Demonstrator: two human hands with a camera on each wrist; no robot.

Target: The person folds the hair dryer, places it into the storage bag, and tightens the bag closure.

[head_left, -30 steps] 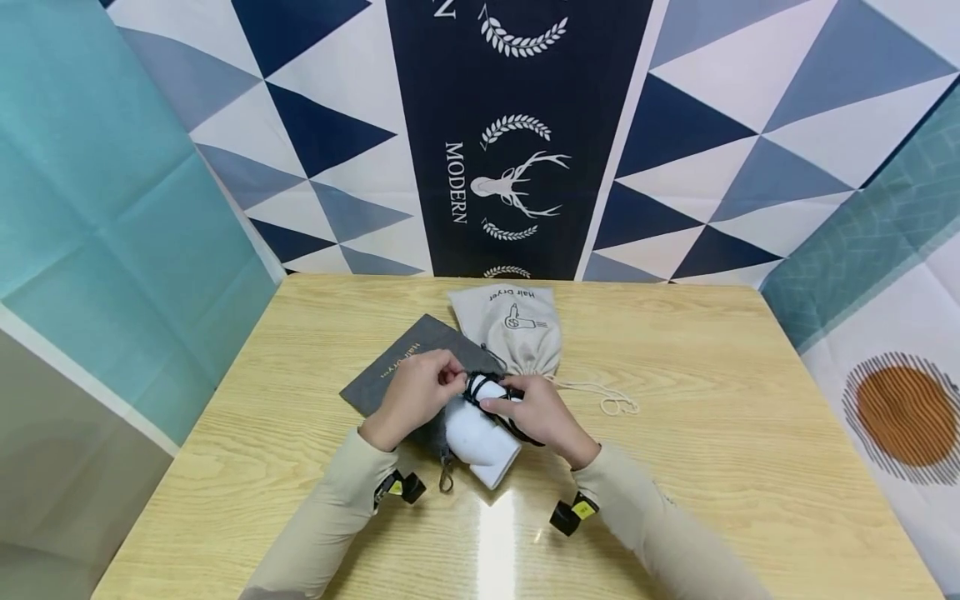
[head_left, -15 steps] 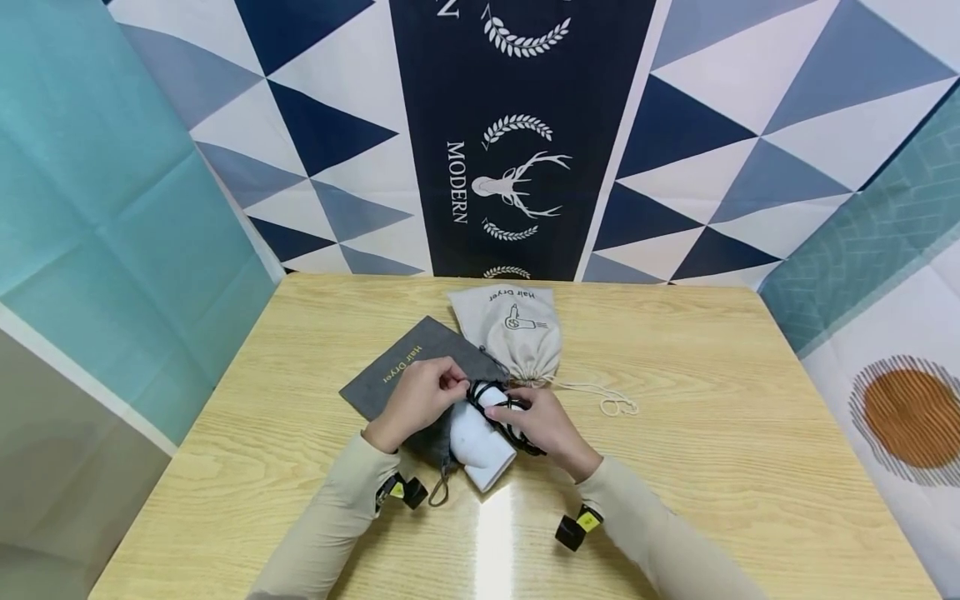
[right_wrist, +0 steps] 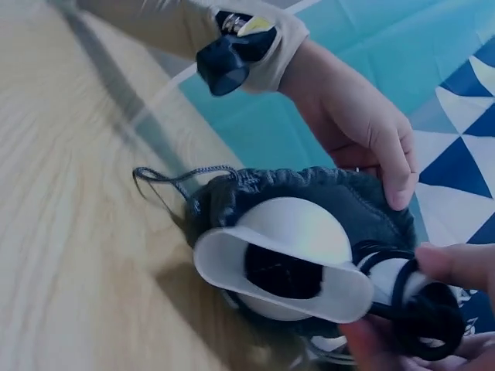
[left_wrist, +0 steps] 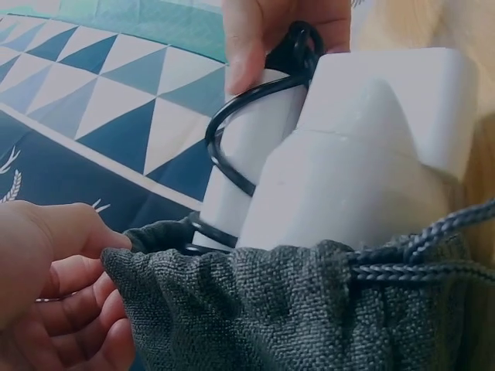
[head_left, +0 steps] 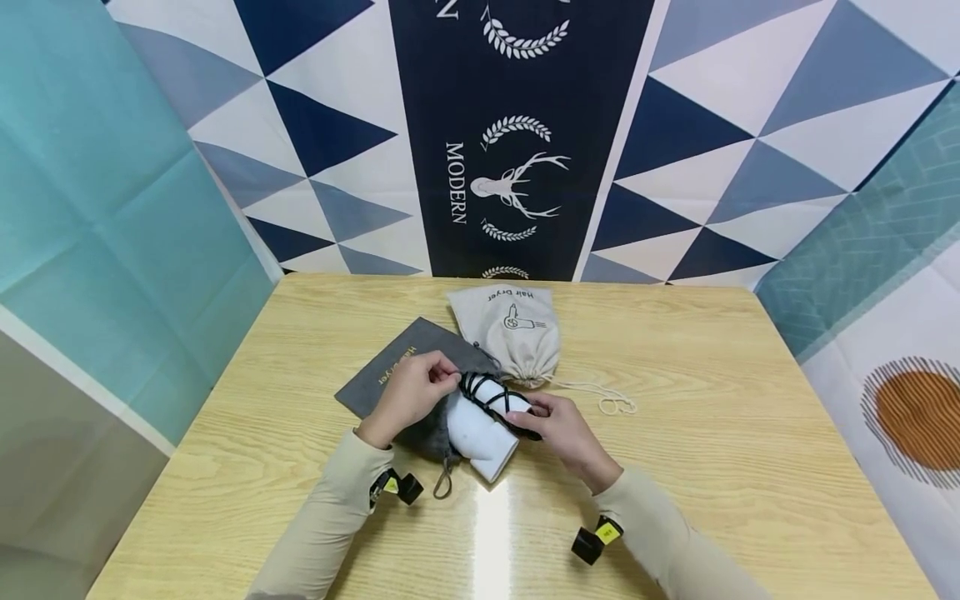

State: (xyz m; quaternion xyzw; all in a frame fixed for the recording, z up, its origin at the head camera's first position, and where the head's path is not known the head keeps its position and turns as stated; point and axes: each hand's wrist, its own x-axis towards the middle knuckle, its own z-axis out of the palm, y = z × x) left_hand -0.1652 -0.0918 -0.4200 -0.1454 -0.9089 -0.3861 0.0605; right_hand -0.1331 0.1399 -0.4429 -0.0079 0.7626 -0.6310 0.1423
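A white hair dryer (head_left: pixel 480 437) lies partly inside a dark grey drawstring bag (head_left: pixel 371 387), its nozzle end sticking out of the mouth. Black cord (head_left: pixel 491 400) is wound round its handle (left_wrist: pixel 259 131). At the bag's rim, my left hand (head_left: pixel 415 392) pinches the cloth between thumb and fingers. My right hand (head_left: pixel 566 429) holds the free end of the handle together with the coiled cord. In the right wrist view the flat nozzle (right_wrist: pixel 282 274) faces the camera. The rest of the dryer is hidden in the bag.
Behind the grey bag lies a beige drawstring bag (head_left: pixel 517 325) with a hair dryer print. Its white cord (head_left: pixel 615 404) trails to the right on the wooden table (head_left: pixel 675 400). A grey drawstring loop (head_left: pixel 443 483) hangs toward the near side.
My right hand has shifted to the right and nearer, toward the handle's end, exposing more of the wrapped cord. My left hand stays at the bag's rim, with only slight movement.
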